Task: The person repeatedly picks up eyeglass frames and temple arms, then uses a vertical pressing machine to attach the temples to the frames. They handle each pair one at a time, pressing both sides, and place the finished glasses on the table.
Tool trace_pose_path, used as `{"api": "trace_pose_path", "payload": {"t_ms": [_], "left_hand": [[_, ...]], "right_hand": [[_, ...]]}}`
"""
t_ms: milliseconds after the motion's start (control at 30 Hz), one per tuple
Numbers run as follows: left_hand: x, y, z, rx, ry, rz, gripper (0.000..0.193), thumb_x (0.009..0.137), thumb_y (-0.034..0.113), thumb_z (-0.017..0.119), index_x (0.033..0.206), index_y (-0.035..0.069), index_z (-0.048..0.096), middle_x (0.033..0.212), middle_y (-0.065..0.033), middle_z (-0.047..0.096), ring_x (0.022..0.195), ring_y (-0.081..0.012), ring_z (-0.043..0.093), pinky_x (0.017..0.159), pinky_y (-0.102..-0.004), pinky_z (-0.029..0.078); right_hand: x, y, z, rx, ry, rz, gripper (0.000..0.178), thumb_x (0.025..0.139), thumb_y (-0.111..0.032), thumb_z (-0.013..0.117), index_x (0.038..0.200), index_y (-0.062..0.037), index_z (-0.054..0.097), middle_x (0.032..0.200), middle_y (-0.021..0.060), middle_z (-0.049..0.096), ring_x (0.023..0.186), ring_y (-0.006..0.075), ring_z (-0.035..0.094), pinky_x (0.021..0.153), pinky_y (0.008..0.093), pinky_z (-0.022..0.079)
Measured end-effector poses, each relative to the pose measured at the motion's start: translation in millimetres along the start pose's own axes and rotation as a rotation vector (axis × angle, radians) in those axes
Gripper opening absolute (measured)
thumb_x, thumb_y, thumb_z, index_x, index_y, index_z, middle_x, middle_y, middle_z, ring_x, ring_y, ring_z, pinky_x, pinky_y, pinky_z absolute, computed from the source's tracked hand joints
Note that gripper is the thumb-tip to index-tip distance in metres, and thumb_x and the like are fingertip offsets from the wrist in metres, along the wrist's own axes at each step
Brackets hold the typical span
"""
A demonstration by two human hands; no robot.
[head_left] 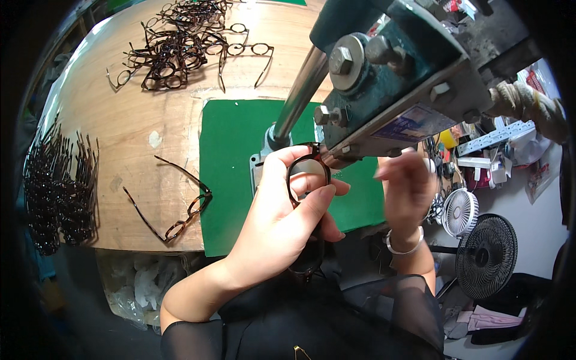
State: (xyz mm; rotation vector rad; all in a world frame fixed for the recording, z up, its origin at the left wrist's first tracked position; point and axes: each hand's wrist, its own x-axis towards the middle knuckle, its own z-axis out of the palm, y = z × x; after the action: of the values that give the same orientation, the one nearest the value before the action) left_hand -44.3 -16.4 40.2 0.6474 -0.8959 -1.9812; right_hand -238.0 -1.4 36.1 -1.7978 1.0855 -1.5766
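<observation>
My left hand (273,231) is closed around a dark brown eyeglass frame (290,180), thumb and fingers pinching its rims. One round rim shows above the thumb; the other hangs below the hand. The frame's upper end meets the metal tip of a green bench press (414,66), though the exact contact is hard to make out. Beyond the press head, my right hand (409,192) is raised, its fingers smeared by motion. Whether it holds anything cannot be seen. Left of the green mat (231,180), a tortoiseshell pair of glasses (195,205) lies with both temples spread.
A heap of dark glasses frames (174,60) covers the table's far side. Rows of stacked dark frames (57,198) stand at the left edge. On the right are a white fan (461,206), a black fan (486,255) and a power strip (495,138).
</observation>
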Motion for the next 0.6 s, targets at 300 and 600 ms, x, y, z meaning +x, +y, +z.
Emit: {"api": "trace_pose_path", "payload": {"t_ms": [300,600], "left_hand": [[5,2,4,0.054,-0.013,-0.045,0.037,0.087,0.005,0.045,0.118,0.002,0.026,0.096,-0.0166,0.058,0.056,-0.0115,0.055,0.053,-0.0246,0.05],[2,-1,17,0.19,0.044,0.062,0.036,0.088,0.005,0.044,0.117,0.003,0.024,0.088,-0.0156,0.058,0.05,-0.0071,0.044,0.047,-0.0226,0.045]], "right_hand": [[101,-102,-39,0.004,0.103,-0.525,0.019,0.086,-0.013,0.048,0.098,0.0011,0.047,0.087,0.0109,0.05,0.08,0.0168,0.045,0.07,0.0285,0.037],[57,-96,-28,-0.07,0.196,-0.628,0.033,0.086,-0.023,0.046,0.107,0.0022,0.042,0.101,0.0153,0.044,0.094,0.0224,0.04,0.081,0.0332,0.031]]}}
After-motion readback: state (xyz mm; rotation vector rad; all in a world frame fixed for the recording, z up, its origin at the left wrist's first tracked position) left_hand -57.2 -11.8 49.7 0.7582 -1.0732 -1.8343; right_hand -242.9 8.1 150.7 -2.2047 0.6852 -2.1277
